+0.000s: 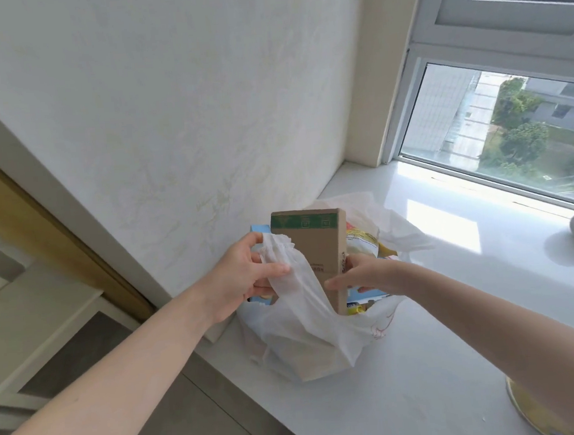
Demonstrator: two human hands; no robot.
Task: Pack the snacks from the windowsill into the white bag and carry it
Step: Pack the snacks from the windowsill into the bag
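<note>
My left hand [249, 275] pinches the handle [277, 249] of the white bag [309, 339], fingers curled round it. The brown box [315, 246] stands upright in the bag, long axis vertical, green band on top. My right hand [362, 273] clasps its right edge. The bag sits at the windowsill's [427, 360] left end, near the front edge.

wall [167, 106]: white, textured | window [511, 124]: bright daylight, trees and buildings outside | floor [198, 416]: grey
</note>
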